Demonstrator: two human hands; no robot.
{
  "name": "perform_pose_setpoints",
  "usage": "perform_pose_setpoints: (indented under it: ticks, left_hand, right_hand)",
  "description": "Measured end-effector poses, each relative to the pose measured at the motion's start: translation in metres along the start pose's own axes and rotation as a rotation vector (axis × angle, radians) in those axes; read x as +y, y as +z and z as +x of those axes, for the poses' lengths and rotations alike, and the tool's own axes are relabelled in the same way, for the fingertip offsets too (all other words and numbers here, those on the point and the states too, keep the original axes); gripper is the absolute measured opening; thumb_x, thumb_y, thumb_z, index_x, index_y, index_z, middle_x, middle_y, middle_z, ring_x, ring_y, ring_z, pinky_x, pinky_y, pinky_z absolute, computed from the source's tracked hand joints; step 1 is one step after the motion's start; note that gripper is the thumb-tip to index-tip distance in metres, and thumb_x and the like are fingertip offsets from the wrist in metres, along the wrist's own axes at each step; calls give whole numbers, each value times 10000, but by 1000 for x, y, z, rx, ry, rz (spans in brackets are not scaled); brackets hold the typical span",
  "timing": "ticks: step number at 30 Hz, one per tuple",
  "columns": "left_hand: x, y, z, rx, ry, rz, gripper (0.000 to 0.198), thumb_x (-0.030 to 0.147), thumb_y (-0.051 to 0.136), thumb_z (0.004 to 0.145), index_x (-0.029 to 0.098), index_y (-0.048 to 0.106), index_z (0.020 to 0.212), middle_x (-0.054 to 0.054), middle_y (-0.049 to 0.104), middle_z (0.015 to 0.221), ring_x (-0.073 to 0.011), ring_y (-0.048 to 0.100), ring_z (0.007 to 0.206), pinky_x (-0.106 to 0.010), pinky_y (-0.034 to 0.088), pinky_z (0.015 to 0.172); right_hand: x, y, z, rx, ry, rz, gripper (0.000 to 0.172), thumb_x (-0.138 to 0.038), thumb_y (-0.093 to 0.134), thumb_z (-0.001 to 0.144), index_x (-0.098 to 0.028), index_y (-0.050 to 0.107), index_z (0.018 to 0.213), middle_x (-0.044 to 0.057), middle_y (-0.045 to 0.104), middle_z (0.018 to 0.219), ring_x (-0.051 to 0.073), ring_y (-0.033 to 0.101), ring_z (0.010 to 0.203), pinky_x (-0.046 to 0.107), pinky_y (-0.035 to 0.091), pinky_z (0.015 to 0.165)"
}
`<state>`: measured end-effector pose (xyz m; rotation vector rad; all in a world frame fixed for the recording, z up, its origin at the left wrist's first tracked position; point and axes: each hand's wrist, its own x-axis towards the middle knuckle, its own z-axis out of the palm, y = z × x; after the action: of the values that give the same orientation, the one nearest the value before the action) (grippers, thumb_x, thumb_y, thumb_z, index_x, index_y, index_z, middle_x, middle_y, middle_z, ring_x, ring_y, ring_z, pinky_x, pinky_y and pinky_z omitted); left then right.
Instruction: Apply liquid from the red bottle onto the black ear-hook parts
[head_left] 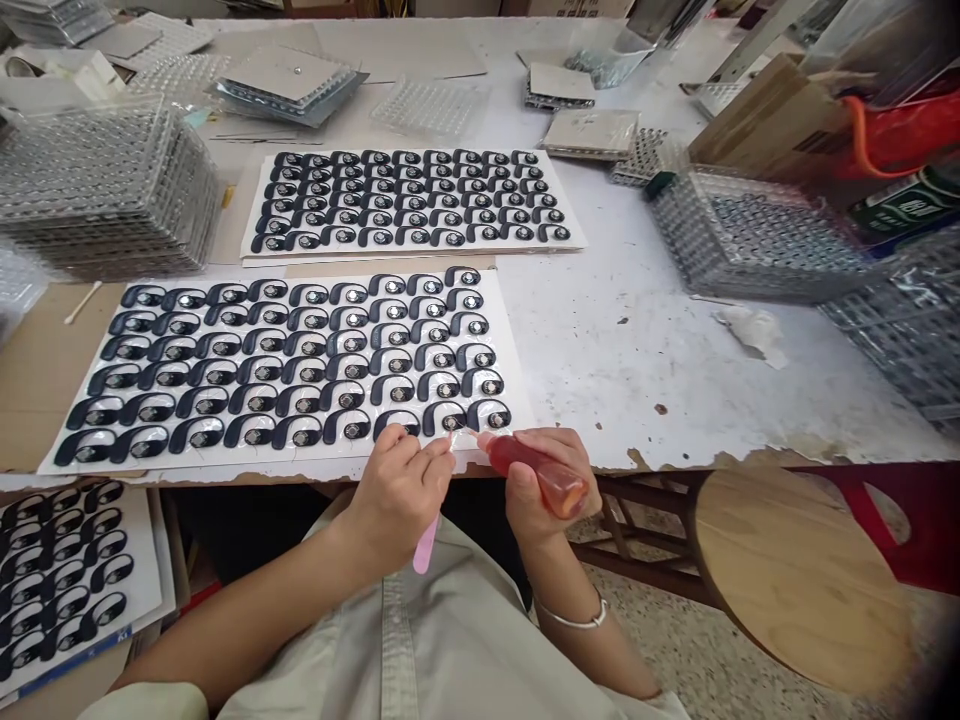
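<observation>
I'm pinching a pink-handled tool point(426, 545) tightly in my left hand point(397, 495), and I'm wrapping my right hand point(529, 490) around a squeeze bottle of red liquid point(559, 482), its thin nozzle pointing across at my left fingers. Both hands are working right at the front edge of the white backing sheet point(510, 385), over a dark earhook-shaped piece point(450, 422) in the bottom row. The tool's tip looks tucked in beside that piece, though my fingers are crowding the view. The sheet is carrying tight rows of these pieces, and from up here I can't tell which ones are finished and which are left. Just beyond it, a second full sheet point(450, 250) is lying on the white table point(615, 350), and a third is sitting low at my left point(142, 570). Further out, stacks of clear blister trays point(105, 190) are rising on the left, with a crate of trays point(750, 235) on the right.
</observation>
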<state>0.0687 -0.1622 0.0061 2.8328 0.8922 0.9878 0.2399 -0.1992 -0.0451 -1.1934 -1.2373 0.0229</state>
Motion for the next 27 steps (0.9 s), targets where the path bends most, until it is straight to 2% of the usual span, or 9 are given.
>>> perform_pose_setpoints:
  ticks: [9,27]
  left_hand:
    - [-2,1,-3,-12,-2,-12,183,-7,447,872,121,575,905,-100,717,907,-150,482,590,-341,411,643]
    - [-8,1,-5,-28,-25,-88,174,0,471,861,136,558,924,-82,719,931,-144,497,608,-342,407,658]
  right_hand:
    - [-2,1,2,-25,12,-58,205,-336,671,786,-194,647,933,51,642,800,188,598,727,352,508,614]
    - [2,-3,-3,-22,8,-42,213,-351,658,790,-194,653,934,51,640,792,188,602,698,346,511,580]
